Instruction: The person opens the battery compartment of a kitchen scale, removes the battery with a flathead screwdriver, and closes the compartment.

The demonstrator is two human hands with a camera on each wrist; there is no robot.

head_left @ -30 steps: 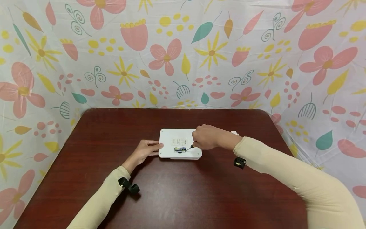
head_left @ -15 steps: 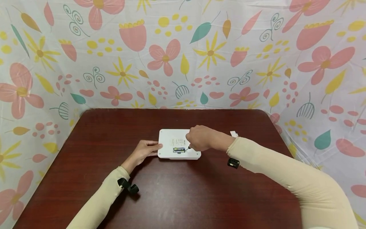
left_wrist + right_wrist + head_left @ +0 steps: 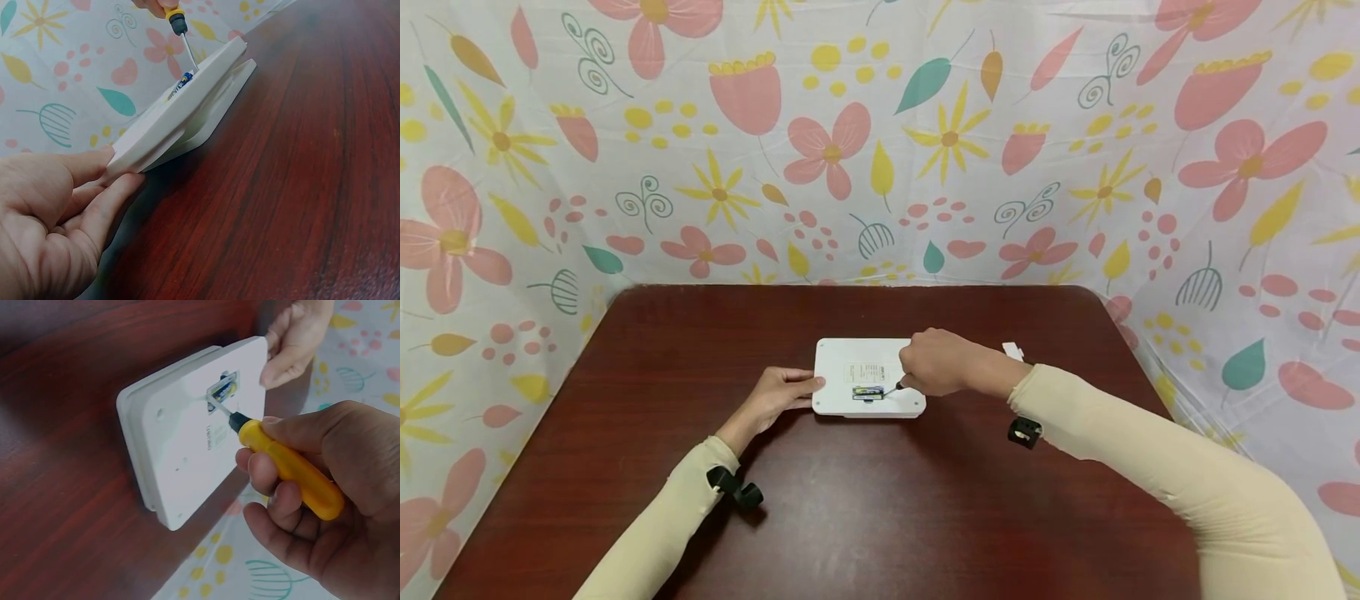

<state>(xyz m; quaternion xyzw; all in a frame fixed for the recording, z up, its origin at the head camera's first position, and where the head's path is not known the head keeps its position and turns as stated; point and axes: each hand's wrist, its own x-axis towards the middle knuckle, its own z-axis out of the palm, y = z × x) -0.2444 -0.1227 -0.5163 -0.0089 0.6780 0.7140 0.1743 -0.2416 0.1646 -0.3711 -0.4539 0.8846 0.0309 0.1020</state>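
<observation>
Right hand (image 3: 325, 506) fingers wrap screwdriver (image 3: 284, 465), tip in battery bay (image 3: 868, 392). Left hand (image 3: 775, 398) fingers straight, bracing white device (image 3: 850, 367). Risk: tip slips, gouging battery; device skids.

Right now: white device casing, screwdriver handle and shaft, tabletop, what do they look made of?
White device: looks like moulded plastic, matt, with rounded corners and a stepped seam.
Screwdriver in the right hand: handle seems smooth yellow plastic with a black collar; shaft bright, probably steel.
Table: dark red-brown wood grain, glossy; solid wood or laminate, cannot tell.
</observation>
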